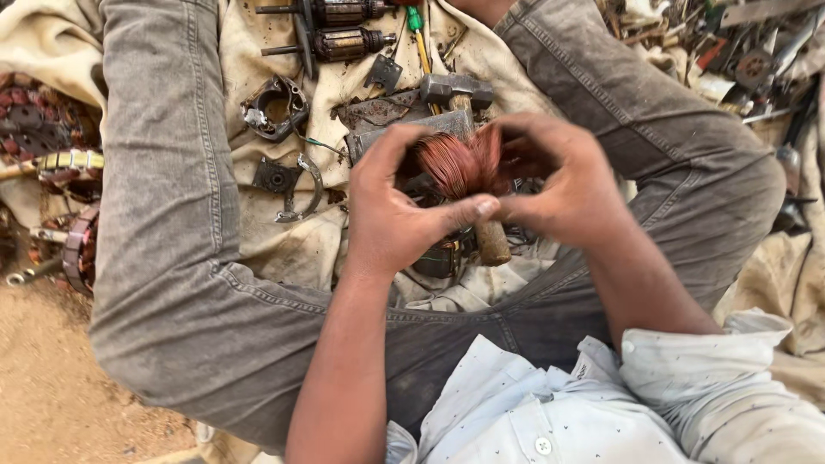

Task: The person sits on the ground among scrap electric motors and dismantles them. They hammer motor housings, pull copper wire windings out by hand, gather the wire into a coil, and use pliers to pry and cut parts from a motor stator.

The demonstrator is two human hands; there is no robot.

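Observation:
Both of my hands grip a bundle of copper winding wire [457, 163] in front of me, above my lap. My left hand [397, 210] closes on its left side with the thumb stretched across underneath. My right hand [559, 180] wraps its right side. Under the hands lies a hammer [455, 88] with a steel head and a wooden handle [491, 241]; a dark motor part beneath is mostly hidden.
I sit with legs spread in grey trousers [163, 215] on a dirty cloth [284, 245]. Two motor armatures [339, 34], a green-handled screwdriver [417, 26], metal brackets [275, 107] and a flat steel plate [378, 112] lie ahead. Scrap piles sit at far right [739, 51] and left [43, 137].

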